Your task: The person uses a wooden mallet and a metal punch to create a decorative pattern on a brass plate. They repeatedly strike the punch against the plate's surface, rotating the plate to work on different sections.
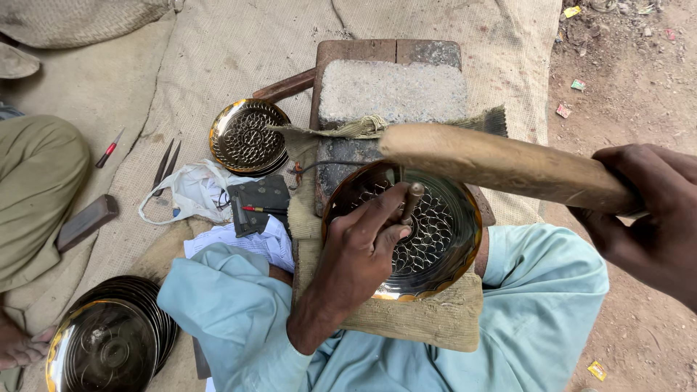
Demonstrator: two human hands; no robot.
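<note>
A round brass plate point(450, 250) with a punched petal pattern lies on a cloth pad on my lap, against a wooden block. My left hand point(359, 247) rests on the plate and pinches a short metal punch point(412, 197) upright on its centre. My right hand point(650, 218) grips a thick wooden mallet point(501, 163), held raised across the plate's far rim, its head above the punch. Much of the plate's left half is hidden under my left hand.
A grey stone slab point(392, 91) sits on the wooden block point(356, 52). A finished patterned plate point(247, 136) lies to the left, beside a white plastic bag point(190, 190), metal points point(165, 165) and a small red-handled tool point(109, 149). Stacked plain plates point(109, 341) sit lower left. Another person's leg point(33, 196) is at far left.
</note>
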